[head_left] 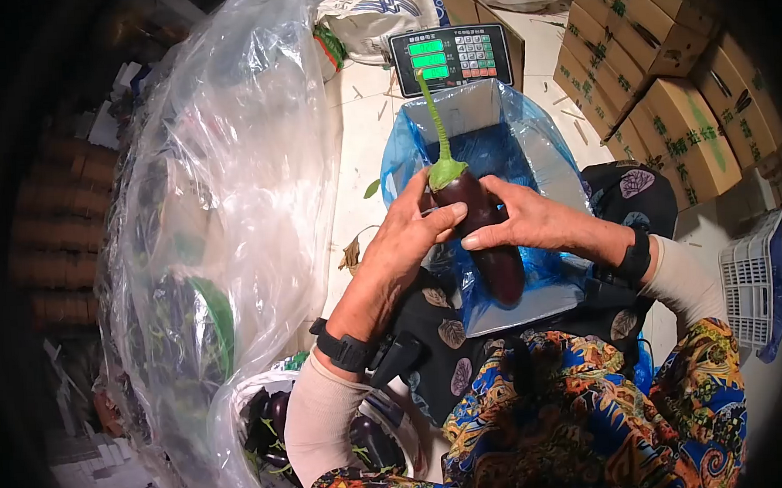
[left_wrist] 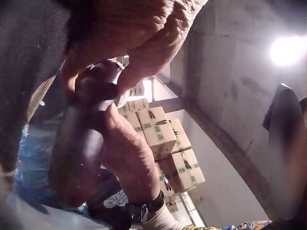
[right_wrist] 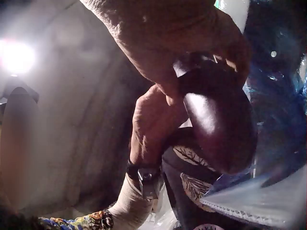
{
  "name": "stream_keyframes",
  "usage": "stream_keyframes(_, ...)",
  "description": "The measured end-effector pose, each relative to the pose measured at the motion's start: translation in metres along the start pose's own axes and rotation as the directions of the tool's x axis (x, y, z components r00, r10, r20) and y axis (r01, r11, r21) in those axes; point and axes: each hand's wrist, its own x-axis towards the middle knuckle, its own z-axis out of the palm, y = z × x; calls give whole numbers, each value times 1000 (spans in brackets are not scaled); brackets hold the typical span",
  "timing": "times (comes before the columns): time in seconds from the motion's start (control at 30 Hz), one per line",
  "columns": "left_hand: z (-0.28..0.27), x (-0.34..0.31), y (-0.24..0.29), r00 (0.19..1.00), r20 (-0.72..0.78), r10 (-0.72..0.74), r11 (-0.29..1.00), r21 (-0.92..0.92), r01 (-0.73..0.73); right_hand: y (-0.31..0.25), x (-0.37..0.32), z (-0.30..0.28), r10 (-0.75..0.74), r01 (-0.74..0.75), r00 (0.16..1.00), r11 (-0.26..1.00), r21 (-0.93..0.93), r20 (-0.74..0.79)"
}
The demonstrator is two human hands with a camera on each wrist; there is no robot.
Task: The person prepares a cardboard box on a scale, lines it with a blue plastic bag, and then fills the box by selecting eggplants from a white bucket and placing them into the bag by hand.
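One dark purple eggplant (head_left: 497, 270), with a green cap and a long green stem, is held over a box lined with a blue plastic bag (head_left: 539, 146). My left hand (head_left: 408, 230) grips its upper part just below the cap, thumb across the front. From the other side my right hand (head_left: 534, 218) holds the middle, its thumb also on the front. The stem points away from me and overlaps the scale display. In the right wrist view the glossy lower end of the eggplant (right_wrist: 220, 132) hangs below both hands.
A scale display (head_left: 450, 58) with green readouts stands behind the box. Clear plastic sheeting (head_left: 230, 164) covers the left side. More eggplants (head_left: 373, 441) lie in a bag by my left elbow. Stacked cartons (head_left: 679, 135) and a white plastic crate (head_left: 748, 268) are at right.
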Motion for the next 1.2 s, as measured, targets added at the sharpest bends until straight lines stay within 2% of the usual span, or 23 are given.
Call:
stream_keyframes(0.1, 0, 7, -9, 992, -96, 79, 985, 160, -63, 11, 6, 0, -48, 35, 998, 966, 255, 49)
stream_keyframes(0.13, -1, 6, -6, 987, -128, 102, 981, 179, -78, 20, 12, 0, 80, -113, 991, 925, 362, 107)
stream_keyframes(0.17, -5, 3, 0, 980, -159, 124, 976, 198, -91, 33, 20, -1, 82, -156, 982, 851, 501, 168)
stream_keyframes(0.2, -11, 1, 1, 975, -164, 151, 983, 125, -131, 36, 21, -4, 66, -184, 975, 771, 610, 212)
stream_keyframes(0.27, -26, -6, 5, 970, -225, 92, 995, -4, -95, 46, 22, -11, 33, -242, 960, 601, 762, 278)
stream_keyframes(0.37, -53, -23, 1, 945, -315, 85, 989, -86, -117, 55, 24, -16, 28, -271, 957, 450, 851, 289)
stream_keyframes(0.4, -63, -29, -4, 938, -337, 81, 989, -90, -117, 58, 25, -14, 53, -258, 964, 421, 870, 260)
stream_keyframes(0.5, -82, -50, -17, 901, -433, 17, 985, -150, -91, 64, 28, -14, 19, -288, 952, 397, 871, 306)
stream_keyframes(0.6, -115, -69, -58, 860, -506, -66, 975, -216, -52, 62, 22, -9, 35, -323, 943, 334, 885, 331)
stream_keyframes(0.77, -141, -111, -121, 806, -578, -127, 939, -331, -89, 49, 13, -8, 38, -367, 929, 225, 903, 368)
stream_keyframes(0.93, -127, -145, -147, 738, -646, -194, 892, -429, -141, 60, 12, -3, 220, -278, 955, 412, 868, 201)
stream_keyframes(1.07, -110, -159, -160, 733, -652, -191, 873, -455, -177, 74, 32, 4, 451, -467, 869, 607, 643, 205)
stream_keyframes(1.13, -98, -162, -165, 730, -656, -192, 870, -458, -183, 82, 49, 17, 541, -530, 822, 612, 587, 178)
stream_keyframes(1.17, -94, -163, -168, 737, -643, -208, 884, -447, -140, 91, 62, 26, 580, -565, 796, 612, 553, 172)
stream_keyframes(1.2, -88, -164, -173, 755, -621, -210, 881, -456, -131, 113, 74, 31, 553, -573, 799, 579, 580, 237)
